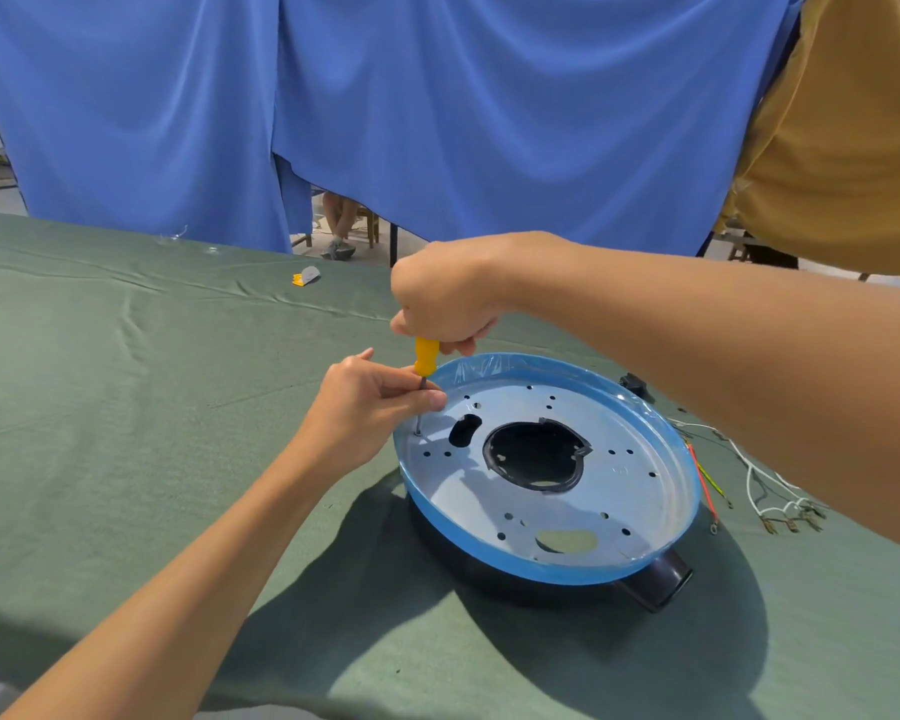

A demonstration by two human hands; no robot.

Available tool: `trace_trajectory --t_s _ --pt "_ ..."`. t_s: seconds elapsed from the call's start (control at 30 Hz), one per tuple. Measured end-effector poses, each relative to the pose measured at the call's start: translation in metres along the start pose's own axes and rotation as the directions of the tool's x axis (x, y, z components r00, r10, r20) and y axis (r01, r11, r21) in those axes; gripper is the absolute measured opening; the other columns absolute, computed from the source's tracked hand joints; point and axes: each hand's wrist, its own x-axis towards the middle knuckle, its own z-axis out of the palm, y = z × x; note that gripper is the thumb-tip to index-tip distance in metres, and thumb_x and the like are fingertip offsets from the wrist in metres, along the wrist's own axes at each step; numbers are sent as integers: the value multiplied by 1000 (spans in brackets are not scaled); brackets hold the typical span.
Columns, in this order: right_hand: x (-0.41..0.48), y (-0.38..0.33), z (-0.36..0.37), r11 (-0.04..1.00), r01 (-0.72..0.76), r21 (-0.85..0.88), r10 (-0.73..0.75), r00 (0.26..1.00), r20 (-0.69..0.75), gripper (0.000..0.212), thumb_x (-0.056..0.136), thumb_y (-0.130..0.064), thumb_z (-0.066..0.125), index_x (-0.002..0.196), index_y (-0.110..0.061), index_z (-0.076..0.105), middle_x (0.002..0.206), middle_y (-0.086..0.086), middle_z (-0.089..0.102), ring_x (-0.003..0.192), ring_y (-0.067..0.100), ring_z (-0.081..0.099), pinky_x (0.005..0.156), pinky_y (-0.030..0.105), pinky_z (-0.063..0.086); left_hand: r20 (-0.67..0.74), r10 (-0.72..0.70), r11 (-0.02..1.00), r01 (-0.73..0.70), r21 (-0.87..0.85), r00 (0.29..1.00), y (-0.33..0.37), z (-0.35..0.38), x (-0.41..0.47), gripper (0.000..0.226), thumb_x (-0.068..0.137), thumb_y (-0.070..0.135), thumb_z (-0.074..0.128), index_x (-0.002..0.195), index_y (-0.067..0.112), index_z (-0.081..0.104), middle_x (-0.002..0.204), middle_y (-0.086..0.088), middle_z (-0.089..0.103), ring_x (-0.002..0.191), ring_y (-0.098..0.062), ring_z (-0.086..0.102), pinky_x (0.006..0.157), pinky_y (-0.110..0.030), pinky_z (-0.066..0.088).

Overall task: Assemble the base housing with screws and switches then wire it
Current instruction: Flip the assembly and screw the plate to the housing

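Yellow-handled screwdriver [426, 356] gripped in right hand [448, 293], tip in hole at left edge of base housing [619, 491]; left hand [370, 402] pinches shaft. Keep shaft upright, press down, turn slowly.

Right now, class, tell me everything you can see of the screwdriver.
The screwdriver has a yellow, plastic-looking handle and a thin grey metal shaft. It stands nearly upright, with its tip at a small hole near the left rim of the housing. The right hand grips the handle's top; the left hand pinches the shaft. Whether a screw sits under the tip is too small to tell.
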Motion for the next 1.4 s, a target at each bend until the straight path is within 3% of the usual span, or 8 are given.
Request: trace_trajectory --t_s 0.23,0.33,0.5,0.6,0.73,0.83,1.2,1.4 --pt "-13 2 -11 984 176 8 -176 984 -12 8 87 -26 69 87 -19 71 57 -7 65 47 2 60 39 11 43 128 37 999 -41 24 991 -5 -6 0 18 96 14 59 96 15 77 100 10 75 111 6 61 123 -36 10" --pt "-13 -2 -8 975 169 -141 -174 984 -27 25 90 -31 64 69 -17 66 39 -12 57 54 6 60 45 18 45 149 61 994 -73 76 987 -5 -5 1 18 97 15 59 101 13 76 103 12 74 109 10 59 123 -33 9" --pt "-4 -6 0 999 31 -10 -31 1000 5 43 96 -18 45 56 -10 58 36 -5 55 38 15 51 52 24 47 -62 19 993 -11 118 998 0 4 -1 8 79 21 79 85 14 80 87 4 77 94 -8 69 115 -25 22" --pt "-5 -3 0 998 -35 56 30 997 74 42 98 -17 39 64 -7 60 42 -2 61 37 15 52 49 22 48 -8 18 995 -17 101 1000 1 5 0 8 84 17 75 79 14 79 85 0 77 95 -18 71 117 -32 23" --pt "-15 3 -8 997 44 66 -49 995 84 32 94 -39 58 82 -10 66 51 -6 66 43 7 63 57 24 56 96 16 999 -20 44 995 0 0 2 13 90 11 68 85 12 79 95 4 76 107 -5 66 120 -43 21" --pt "-19 1 -13 985 165 -50 -163 986 40 3 85 -23 69 85 -20 70 44 -11 61 48 6 63 43 15 46 131 27 997 -35 63 991 -1 -3 1 16 94 12 62 90 15 78 100 6 75 113 7 59 123 -39 11" --pt "-6 -9 -6 982 128 -136 -115 989 97 32 85 -27 64 58 -16 52 45 -4 58 55 21 52 51 25 40 119 25 997 -33 63 993 0 -5 -5 14 93 12 65 96 10 78 104 5 74 110 -1 63 120 -40 22" --pt "-14 -8 -17 950 206 -236 -198 979 55 23 80 -43 74 96 -26 71 88 0 68 80 19 67 54 24 46 145 44 992 -61 112 988 -1 -6 -1 16 94 15 63 96 12 78 100 6 75 108 4 62 121 -32 17"
